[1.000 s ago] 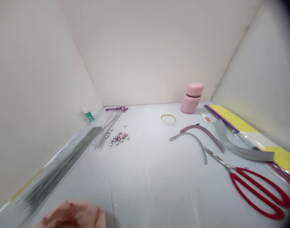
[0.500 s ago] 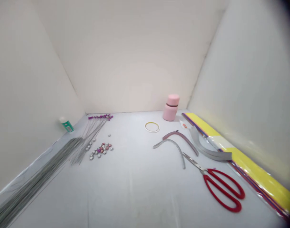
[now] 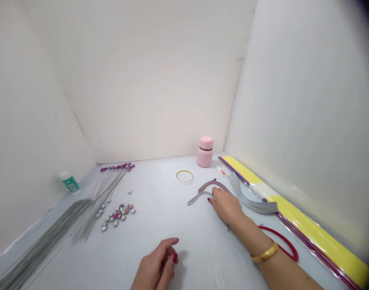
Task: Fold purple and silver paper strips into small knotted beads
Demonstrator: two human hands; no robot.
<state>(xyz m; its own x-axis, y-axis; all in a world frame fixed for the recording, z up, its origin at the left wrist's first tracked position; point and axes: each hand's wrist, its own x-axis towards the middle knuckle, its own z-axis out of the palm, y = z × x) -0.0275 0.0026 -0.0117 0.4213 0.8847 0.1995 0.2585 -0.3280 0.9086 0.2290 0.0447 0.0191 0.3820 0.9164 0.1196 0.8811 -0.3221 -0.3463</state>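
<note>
My right hand (image 3: 226, 203) reaches over two narrow curved strips, one grey (image 3: 196, 198) and one dull pink (image 3: 207, 185). Its thumb and forefinger are apart on either side of the grey strip, which still lies on the table. Whether they touch it is unclear. The hand covers the middle of both strips. Under my right forearm lie the scissors; only part of a red handle (image 3: 288, 243) shows. My left hand (image 3: 158, 264) hovers low at the front middle, fingers loosely bent and thumb apart, holding nothing.
Small star-shaped pieces (image 3: 119, 215) and a bundle of thin wires (image 3: 51, 233) lie left, near purple-tipped stems (image 3: 117, 166) and a green-white tube (image 3: 69, 182). Behind are a tape ring (image 3: 184, 182) and pink bottle (image 3: 205, 157). Rightward lie wide grey strips (image 3: 257, 207) and yellow sheets (image 3: 308, 225).
Both my hands have come into view from the front, the right one reaching out to the curved strips. The whole view has shifted slightly; the objects appear to lie where they were.
</note>
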